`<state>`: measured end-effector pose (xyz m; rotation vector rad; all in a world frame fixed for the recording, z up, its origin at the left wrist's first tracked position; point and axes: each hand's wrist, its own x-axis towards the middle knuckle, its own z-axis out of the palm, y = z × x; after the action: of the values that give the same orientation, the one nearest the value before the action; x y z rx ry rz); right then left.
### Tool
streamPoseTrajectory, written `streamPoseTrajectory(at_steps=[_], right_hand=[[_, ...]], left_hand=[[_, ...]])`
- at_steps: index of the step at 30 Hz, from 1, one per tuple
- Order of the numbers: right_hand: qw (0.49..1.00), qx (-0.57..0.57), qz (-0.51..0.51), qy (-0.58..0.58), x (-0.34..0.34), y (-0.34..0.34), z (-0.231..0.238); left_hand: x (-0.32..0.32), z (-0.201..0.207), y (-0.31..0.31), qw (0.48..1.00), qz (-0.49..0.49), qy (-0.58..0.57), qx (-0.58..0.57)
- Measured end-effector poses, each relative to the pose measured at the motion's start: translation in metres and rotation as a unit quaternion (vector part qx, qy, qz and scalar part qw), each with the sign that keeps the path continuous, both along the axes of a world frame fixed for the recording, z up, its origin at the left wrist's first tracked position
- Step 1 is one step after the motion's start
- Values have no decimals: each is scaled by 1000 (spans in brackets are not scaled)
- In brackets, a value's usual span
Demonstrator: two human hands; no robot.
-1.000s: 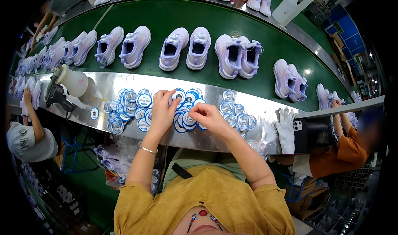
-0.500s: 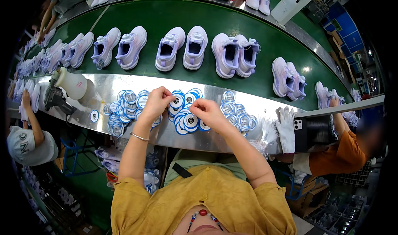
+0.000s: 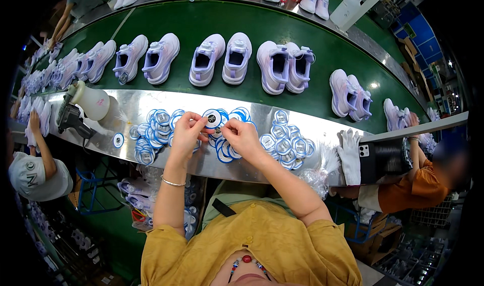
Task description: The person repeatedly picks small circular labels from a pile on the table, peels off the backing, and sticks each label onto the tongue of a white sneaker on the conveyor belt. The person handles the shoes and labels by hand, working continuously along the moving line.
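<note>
My left hand (image 3: 187, 134) pinches a round tag (image 3: 212, 118) with a blue rim and a black centre, raised over the middle pile. Close beside it, the thumb and fingertips of my right hand (image 3: 243, 139) are pressed together; whatever they hold is too small to make out. Beneath both hands, similar blue-rimmed tags (image 3: 225, 152) overlap on the metal ledge. More round tags (image 3: 160, 118) are heaped left of my left hand, and a third heap of tags (image 3: 284, 146) spreads right of my right hand. One single tag (image 3: 118, 140) lies apart at the left.
Pairs of pale lilac sneakers (image 3: 237, 59) line the green conveyor (image 3: 176, 19) beyond the ledge (image 3: 322, 123). A spray gun (image 3: 75, 117) with a whitish cup stands left. Right are clear plastic strands (image 3: 325, 164), white gloves (image 3: 349, 157) and a phone (image 3: 364, 151). Co-workers sit on both sides.
The round tag has come up off the middle pile into my left hand. My right hand has shifted slightly left, toward it.
</note>
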<state>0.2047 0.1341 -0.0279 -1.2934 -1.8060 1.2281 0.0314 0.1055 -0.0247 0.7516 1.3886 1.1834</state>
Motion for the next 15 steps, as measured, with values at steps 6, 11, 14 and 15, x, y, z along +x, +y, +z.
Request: streamPoseTrajectory(at_steps=[6,11,14,15], right_hand=[[999,48,-4,-17,-12,-2,5],[998,55,-21,7,-21,0,11],[995,96,-27,19,-29,2,11],[993,117,-27,20,-30,3,12]], left_hand=[[3,4,-7,994,47,-93,35],[5,13,-7,990,64,-113,49],[6,0,-10,986,58,-108,116],[6,-2,-11,986,50,-92,126]])
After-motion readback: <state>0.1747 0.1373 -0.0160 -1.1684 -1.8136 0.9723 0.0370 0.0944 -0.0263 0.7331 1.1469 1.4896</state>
